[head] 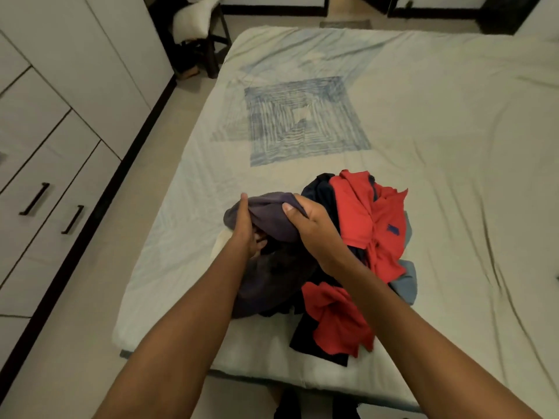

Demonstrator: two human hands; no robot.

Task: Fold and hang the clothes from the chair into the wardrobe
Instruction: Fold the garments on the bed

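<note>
Both hands grip one bunched purple-grey garment (272, 216) — the left hand (246, 228) curled under its near edge, the right hand (311, 228) pinching the top fold — atop the clothes pile (357, 252) at the near end of the bed (453, 131). It looks light, limp and snag-prone — best taken by shoulders or hem to shake flat.

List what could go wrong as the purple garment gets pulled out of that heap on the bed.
1. Both the left hand and right hand grip the purple garment, which looks tangled with the red shirt; lifting may drag it along.
2. The heap sits near the bed's front edge, so the dark garment could slide to the floor.
</note>
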